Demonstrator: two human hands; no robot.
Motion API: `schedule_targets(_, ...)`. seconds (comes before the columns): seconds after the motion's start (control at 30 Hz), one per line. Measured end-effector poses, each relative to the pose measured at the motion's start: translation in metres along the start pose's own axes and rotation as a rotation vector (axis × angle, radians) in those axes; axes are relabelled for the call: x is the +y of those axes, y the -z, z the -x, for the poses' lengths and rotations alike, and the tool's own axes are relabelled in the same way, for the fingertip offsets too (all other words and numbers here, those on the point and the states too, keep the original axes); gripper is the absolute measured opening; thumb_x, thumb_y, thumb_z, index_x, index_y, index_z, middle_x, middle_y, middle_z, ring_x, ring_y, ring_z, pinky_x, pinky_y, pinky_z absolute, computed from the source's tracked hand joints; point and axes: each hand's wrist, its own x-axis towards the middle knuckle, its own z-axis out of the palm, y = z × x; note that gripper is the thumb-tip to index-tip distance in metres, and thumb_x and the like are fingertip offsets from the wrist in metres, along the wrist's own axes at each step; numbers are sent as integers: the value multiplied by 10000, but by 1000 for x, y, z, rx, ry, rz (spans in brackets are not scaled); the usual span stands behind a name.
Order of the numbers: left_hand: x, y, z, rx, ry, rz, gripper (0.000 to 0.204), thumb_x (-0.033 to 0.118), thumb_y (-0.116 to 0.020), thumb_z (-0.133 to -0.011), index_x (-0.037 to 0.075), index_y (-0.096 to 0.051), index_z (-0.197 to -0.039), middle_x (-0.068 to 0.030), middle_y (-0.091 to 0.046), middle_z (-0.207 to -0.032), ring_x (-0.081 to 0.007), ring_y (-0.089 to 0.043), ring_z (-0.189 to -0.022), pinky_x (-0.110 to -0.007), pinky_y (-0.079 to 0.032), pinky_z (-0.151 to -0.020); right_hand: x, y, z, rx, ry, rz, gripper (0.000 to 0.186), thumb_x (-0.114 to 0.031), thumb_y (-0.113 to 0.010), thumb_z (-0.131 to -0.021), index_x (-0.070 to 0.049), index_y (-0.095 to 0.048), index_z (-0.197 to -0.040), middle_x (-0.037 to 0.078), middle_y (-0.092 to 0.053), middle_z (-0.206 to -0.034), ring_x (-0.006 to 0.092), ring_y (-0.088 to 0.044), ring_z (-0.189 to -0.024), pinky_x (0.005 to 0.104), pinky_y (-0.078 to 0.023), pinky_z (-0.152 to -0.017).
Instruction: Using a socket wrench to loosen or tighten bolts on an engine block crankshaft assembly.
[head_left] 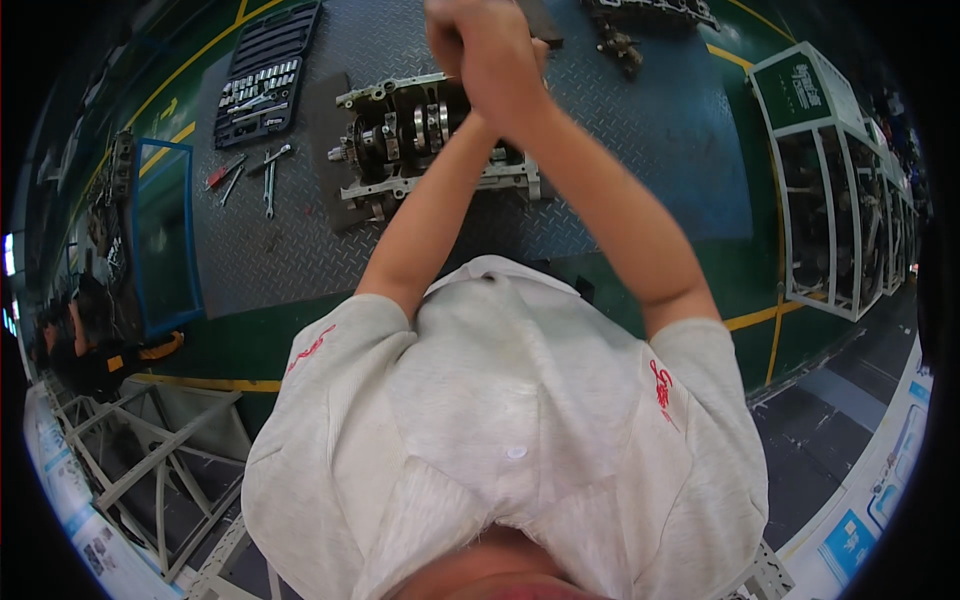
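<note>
My two hands meet over the far side of an engine block (380,188), which lies with its crankshaft (432,126) showing. My right hand (492,62) is on top, its fingers curled closed. Whatever it may grip is hidden. My left forearm runs up beneath my right wrist, so my left hand is mostly covered; a bit of what looks like its fingers (541,50) shows at the right. Several shiny bearing caps sit along the crankshaft. The block rests on a dark mat (338,212) on a grey metal tread-plate surface (290,255).
An open case of sockets (262,95) lies at the far left. Near it are combination wrenches (269,185) and a red-handled tool (217,178). More engine parts (622,48) lie at the far right. A white-framed rack (835,190) stands right, a blue frame (190,240) left.
</note>
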Motion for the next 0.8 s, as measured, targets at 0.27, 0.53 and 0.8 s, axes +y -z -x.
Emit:
schedule_targets(0.27,150,-38,59,-73,-69,-301,635,478,-253,-936,88,-467,-483,11,-383,-433,-79,-364,-418,-251,-274,-427,-7,81,26,4,-652,-484,358,-186,-365,-863,-73,-456,-536,39,-447,-487,123,-362,-412,260,-286,-421)
schedule_targets(0.53,153,-47,51,-103,179,-24,581,469,-273,-937,88,-568,-611,9,-472,-516,-84,-405,-479,-242,-301,-464,12,7,15,-313,-666,-141,258,-181,-497,-845,-35,-528,-635,38,-481,-538,177,-433,-476,287,-367,-487)
schedule_targets(0.8,141,-43,32,-33,262,128,506,494,-366,-905,91,-520,-641,39,-379,-543,-76,-333,-489,-242,-258,-471,8,71,-11,-192,-884,-674,398,-221,-349,-913,-77,-324,-543,-4,-281,-480,88,-235,-414,253,-205,-405)
